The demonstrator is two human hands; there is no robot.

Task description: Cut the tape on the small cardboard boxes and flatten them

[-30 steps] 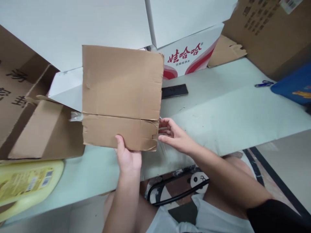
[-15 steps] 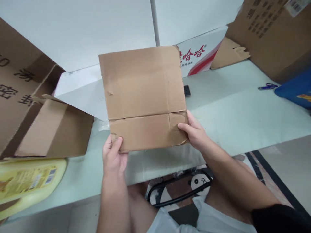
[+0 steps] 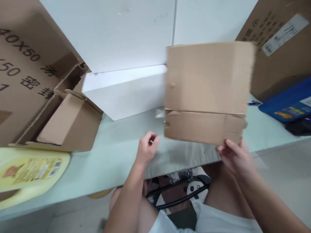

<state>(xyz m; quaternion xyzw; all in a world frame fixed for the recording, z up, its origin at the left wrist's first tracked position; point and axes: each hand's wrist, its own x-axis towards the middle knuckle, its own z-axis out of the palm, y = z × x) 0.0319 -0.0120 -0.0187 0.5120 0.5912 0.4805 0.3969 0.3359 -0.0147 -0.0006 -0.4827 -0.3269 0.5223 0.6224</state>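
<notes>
A brown creased piece of cardboard [image 3: 206, 81] is held up above the table, its fold line running across the lower part. My right hand [image 3: 233, 153] pinches its lower right edge, thumb on the near face. My left hand [image 3: 147, 147] has nothing in it; its fingers are curled in a loose fist just left of the cardboard, apart from it. Behind the cardboard, the far right of the table is partly hidden.
On the left stand a brown carton [image 3: 70, 123], a large printed carton [image 3: 21, 58] and a yellow bottle [image 3: 34, 171]. A white box [image 3: 128, 92] lies along the back. To the right are a blue package [image 3: 289, 103] and another big carton [image 3: 274, 61].
My left hand has let go of the cardboard and curled its fingers. My right hand has carried the cardboard to the right. The view has shifted too.
</notes>
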